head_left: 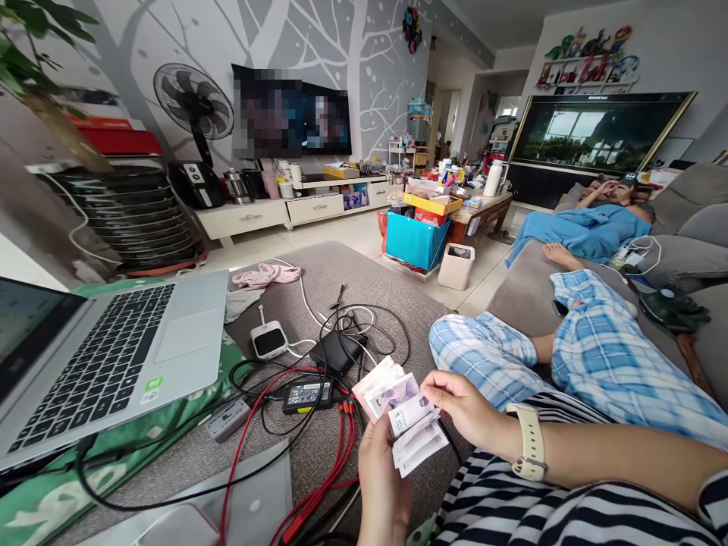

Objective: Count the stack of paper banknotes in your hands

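Banknotes, fanned above the sofa, well back from its far edge. The left hand clamps them; the right hand pinches their edge. Handling appears unfinished: all visible notes are in hand; the number separated cannot be told.

Was a home living room: TV on tree-mural wall, white drawer cabinet ran below it, fan just left of it, leafy plant further left, clock up and right of it, grey sofa well right
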A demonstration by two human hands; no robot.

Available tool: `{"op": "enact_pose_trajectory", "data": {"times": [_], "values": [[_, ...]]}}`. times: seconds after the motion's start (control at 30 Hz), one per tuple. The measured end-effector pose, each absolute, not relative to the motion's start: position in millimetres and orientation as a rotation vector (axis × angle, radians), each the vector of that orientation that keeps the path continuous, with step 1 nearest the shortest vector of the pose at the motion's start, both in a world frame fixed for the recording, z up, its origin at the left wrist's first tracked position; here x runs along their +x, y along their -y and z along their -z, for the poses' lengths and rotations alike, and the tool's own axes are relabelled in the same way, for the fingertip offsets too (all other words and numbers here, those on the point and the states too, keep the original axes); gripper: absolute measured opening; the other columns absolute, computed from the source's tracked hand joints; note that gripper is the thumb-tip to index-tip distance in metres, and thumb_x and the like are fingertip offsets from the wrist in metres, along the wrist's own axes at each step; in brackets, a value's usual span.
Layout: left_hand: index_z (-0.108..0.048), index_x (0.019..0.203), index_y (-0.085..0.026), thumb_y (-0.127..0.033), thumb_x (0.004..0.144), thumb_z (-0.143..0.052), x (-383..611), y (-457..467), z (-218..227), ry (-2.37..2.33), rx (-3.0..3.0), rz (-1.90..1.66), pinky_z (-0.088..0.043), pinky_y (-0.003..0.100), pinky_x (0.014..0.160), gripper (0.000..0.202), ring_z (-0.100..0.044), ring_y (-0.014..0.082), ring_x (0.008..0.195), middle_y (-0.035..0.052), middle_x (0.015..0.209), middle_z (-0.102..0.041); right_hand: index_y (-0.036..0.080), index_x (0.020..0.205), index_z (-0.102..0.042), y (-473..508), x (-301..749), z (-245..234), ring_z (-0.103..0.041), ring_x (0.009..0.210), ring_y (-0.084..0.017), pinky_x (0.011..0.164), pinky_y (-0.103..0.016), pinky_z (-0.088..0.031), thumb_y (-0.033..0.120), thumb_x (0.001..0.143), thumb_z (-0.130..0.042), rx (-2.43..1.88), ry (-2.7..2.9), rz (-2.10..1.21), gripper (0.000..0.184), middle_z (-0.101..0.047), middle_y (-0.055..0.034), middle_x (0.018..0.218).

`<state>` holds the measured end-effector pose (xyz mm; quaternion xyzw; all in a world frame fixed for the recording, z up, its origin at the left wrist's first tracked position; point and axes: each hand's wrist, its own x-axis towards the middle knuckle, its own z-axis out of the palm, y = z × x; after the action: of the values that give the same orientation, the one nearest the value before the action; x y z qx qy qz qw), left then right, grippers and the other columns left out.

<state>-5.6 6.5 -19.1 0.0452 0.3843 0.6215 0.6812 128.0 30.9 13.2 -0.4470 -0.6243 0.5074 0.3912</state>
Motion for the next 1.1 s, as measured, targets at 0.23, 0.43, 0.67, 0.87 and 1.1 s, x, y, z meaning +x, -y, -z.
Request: {"op": "enact_pose_trajectory", "data": {"times": [0.23,0.43,0.67,0.87,1.1], "values": [[-0.065,0.102,-0.011,-0.019,0.068,-0.068,-6,-5,14,-0.89,0.083,-1.363,-0.054,0.034,0.07,0.036,-0.069,0.0262,0.084,0.0134,0.095,-0.071,0.016,0.071,-0.053,-30,128,-16,-0.036,0.056,-0.01,0.053,-0.024,-0.028,0.049,0.087,-0.052,-1.09,1.545,-1.356,0.036,-0.043,0.0031,0.061],[-0.064,0.098,-0.01,-0.019,0.065,-0.072,-6,-5,17,-0.921,0.097,-1.354,-0.055,0.033,0.067,0.036,-0.069,0.0251,0.077,0.0114,0.085,-0.072,0.015,0.07,-0.055,-31,127,-17,-0.04,0.052,-0.009,0.053,-0.025,-0.029,0.045,0.088,-0.052,-1.047,1.526,-1.417,0.035,-0.056,-0.0003,0.061],[-0.064,0.105,-0.011,-0.016,0.063,-0.072,-6,-7,19,-0.923,0.118,-1.365,-0.055,0.032,0.065,0.043,-0.069,0.0241,0.073,0.013,0.093,-0.072,0.017,0.075,-0.05,-38,128,-9,-0.044,0.06,-0.01,0.057,-0.023,-0.033,0.036,0.073,-0.072,-1.166,1.468,-1.31,0.029,-0.051,0.0037,0.066],[-0.063,0.104,-0.01,-0.015,0.06,-0.074,-6,-8,17,-0.931,0.125,-1.353,-0.055,0.032,0.062,0.045,-0.069,0.0257,0.075,0.0146,0.094,-0.071,0.019,0.091,-0.049,-42,130,-1,-0.049,0.063,-0.012,0.06,-0.025,-0.035,0.036,0.073,-0.07,-1.279,1.337,-1.365,0.031,-0.052,0.0049,0.067],[-0.063,0.103,-0.01,-0.014,0.059,-0.074,-5,-8,18,-0.926,0.134,-1.349,-0.055,0.032,0.062,0.045,-0.069,0.0257,0.075,0.0146,0.095,-0.071,0.016,0.068,-0.054,-43,127,-6,-0.046,0.061,-0.012,0.059,-0.026,-0.032,0.031,0.077,-0.06,-1.302,1.425,-1.34,0.019,-0.051,0.002,0.063]]}}
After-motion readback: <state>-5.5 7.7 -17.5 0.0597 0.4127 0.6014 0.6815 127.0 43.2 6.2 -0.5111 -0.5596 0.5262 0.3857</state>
